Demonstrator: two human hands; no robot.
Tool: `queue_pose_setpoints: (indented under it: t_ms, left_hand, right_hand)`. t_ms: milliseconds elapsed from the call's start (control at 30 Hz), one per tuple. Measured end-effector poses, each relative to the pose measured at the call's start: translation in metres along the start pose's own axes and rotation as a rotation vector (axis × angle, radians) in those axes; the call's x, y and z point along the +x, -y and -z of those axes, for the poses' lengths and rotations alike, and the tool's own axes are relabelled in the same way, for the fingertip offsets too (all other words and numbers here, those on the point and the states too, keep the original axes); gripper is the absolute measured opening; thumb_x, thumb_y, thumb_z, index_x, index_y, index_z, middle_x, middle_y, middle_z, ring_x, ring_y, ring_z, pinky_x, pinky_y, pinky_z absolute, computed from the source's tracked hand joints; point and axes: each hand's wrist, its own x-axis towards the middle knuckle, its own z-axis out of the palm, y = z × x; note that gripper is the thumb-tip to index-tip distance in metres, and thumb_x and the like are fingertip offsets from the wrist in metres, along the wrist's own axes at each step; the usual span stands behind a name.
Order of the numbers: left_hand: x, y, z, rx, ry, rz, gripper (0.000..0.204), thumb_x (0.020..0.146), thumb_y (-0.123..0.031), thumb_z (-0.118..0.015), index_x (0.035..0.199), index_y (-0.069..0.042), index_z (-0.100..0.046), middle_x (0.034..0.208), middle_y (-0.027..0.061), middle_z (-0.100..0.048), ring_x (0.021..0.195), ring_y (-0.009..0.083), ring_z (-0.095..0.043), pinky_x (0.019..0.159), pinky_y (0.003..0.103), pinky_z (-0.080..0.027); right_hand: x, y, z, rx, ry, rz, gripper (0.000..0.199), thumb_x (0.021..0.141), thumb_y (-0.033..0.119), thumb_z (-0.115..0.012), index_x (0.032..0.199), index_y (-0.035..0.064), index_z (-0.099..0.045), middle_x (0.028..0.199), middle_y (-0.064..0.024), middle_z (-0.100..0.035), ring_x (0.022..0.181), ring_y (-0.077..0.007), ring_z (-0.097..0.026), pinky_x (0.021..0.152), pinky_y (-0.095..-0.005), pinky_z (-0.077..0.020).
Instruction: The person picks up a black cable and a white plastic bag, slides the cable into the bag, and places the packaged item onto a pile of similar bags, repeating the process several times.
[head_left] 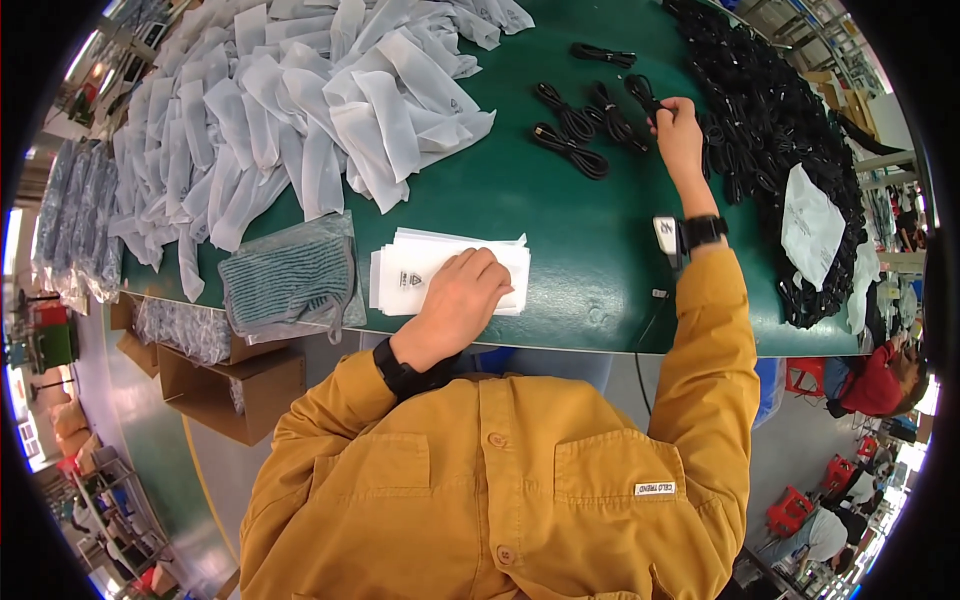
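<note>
Right hand (678, 128) pinches a coiled black cable (643, 92); left hand (457, 297) rests flat on a stack of white bags (420, 268).

Cable lies on the green table (560, 230), far side from the bag stack, beside three more tied coils (585, 125) and just left of the big black cable heap (770, 130). Right fingers closed on the coil's edge. Left fingers spread, pressing the top bag, gripping nothing. Cable looks light, limp, springy; best held across the bundled middle. Bags thin, slippery, likely to slide. Loose white bags (300, 100) are piled beyond the stack, to its left.
</note>
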Motion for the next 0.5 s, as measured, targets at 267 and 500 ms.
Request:
queue_pose_setpoints:
  t_ms: [267,500]
  left_hand:
    - [-0.003,-0.005,0.002,-0.237,-0.042,0.303,0.008,0.085,-0.001,-0.065,0.088,-0.002,-0.057,0.080,0.0110,-0.057,0.075,0.0295,-0.058,0.069,0.035,-0.048]
    - [-0.003,0.000,0.006,-0.468,-0.038,0.485,0.002,0.091,0.002,-0.059,0.093,0.001,-0.058,0.087,0.0063,-0.061,0.077,0.0118,-0.056,0.072,0.025,-0.047]
  right_hand:
    - [-0.180,0.098,0.086,0.670,0.320,0.168,0.029,0.094,0.002,-0.055,0.124,0.0015,-0.057,0.091,-0.0090,-0.065,0.067,-0.0109,-0.057,0.060,-0.0230,-0.0449]
    - [-0.231,0.101,0.094,0.417,0.300,0.652,0.036,0.084,-0.005,-0.063,0.119,0.0027,-0.062,0.088,-0.0137,-0.063,0.074,-0.0282,-0.061,0.064,-0.0314,-0.0487]
